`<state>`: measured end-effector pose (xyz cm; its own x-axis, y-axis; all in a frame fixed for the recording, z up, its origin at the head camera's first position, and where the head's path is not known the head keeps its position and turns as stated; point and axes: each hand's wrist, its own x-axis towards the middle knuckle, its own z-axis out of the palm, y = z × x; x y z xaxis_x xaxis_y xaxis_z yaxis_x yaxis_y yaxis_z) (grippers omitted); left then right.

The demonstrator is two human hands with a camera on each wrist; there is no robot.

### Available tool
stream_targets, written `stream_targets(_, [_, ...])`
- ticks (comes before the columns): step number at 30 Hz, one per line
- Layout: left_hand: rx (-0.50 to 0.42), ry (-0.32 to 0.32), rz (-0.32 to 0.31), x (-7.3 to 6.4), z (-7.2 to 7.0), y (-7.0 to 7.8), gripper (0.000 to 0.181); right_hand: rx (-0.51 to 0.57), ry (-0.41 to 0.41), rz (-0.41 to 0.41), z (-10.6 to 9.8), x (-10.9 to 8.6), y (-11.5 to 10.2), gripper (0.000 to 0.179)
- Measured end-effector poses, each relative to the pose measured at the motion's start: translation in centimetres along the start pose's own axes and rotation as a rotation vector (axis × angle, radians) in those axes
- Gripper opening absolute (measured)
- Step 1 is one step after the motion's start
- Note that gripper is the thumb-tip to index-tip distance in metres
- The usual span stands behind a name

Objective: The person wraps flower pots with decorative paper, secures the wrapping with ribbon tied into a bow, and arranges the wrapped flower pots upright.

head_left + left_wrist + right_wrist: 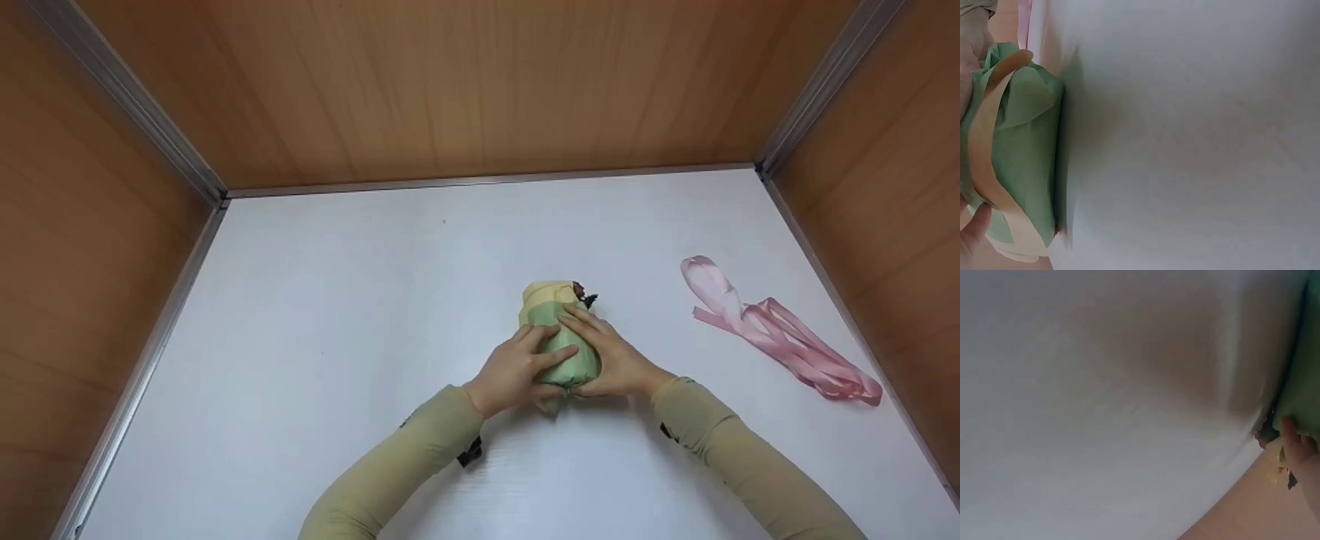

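Observation:
A bundle [546, 313] wrapped in green and pale yellow paper, which looks like a small bouquet, lies on the white table. Dark, leaf-like bits [591, 301] stick out at its far right end. My left hand [514, 369] holds the bundle from the left, fingers spread over the top. On the other side my right hand [616, 361] grips it, thumb near the gathered close end. Folded green paper with a tan-yellow border [985, 152] shows in the left wrist view. The right wrist view catches only fingers [1296, 444] at the paper's edge.
A loosely looped pink ribbon [787, 345] lies on the table to the right. Wooden panels [480, 90] with metal edging stand at the back and both sides of the white table [322, 300].

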<state>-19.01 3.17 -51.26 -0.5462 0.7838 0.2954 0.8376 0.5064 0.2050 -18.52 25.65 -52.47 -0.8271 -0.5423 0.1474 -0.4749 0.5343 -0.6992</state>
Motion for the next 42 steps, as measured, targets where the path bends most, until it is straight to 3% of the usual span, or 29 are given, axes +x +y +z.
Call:
stream_targets(12, [-0.012,0.050,-0.011,-0.3,0.4,-0.2,0.066,-0.101,0.062,0.026,0.8,-0.2,-0.3,0.096])
stream_targets(16, [0.004,0.076,-0.021,-0.4,0.5,-0.2,0.062,-0.125,0.049,0.034,0.9,-0.2,-0.6,0.095])
stream_targets(20, [0.016,0.110,-0.018,-0.4,0.7,-0.1,0.060,-0.047,-0.020,0.015,0.0,-0.2,-0.6,0.095])
stream_targets(23, [0.006,0.130,-0.013,-0.5,0.8,-0.2,0.061,0.066,-0.046,0.028,-1.3,-0.4,-0.2,0.077])
stream_targets(25, [-0.009,0.143,-0.010,-0.5,1.0,-0.2,0.062,0.127,0.004,0.080,-2.2,-0.5,0.3,0.056])
stream_targets(28, [-0.031,0.172,0.000,-0.6,1.2,-0.3,0.061,0.141,0.156,0.219,-3.9,-0.9,1.8,0.038])
stream_targets(32, [-0.055,0.207,0.015,-0.5,1.5,-0.2,0.060,0.031,0.360,0.411,-6.8,-2.3,4.6,0.033])
stream_targets(35, [-0.063,0.216,0.015,-0.5,1.7,-0.2,0.060,-0.085,0.459,0.513,-8.8,-3.8,6.5,0.032])
stream_targets(38, [-0.086,0.218,0.008,-0.5,1.9,-0.2,0.061,-0.162,0.477,0.615,-10.3,-5.4,7.9,0.036])
stream_targets(42, [-0.102,0.210,-0.004,-0.7,2.1,-0.1,0.063,-0.257,0.389,0.716,-11.2,-7.0,9.4,0.042])
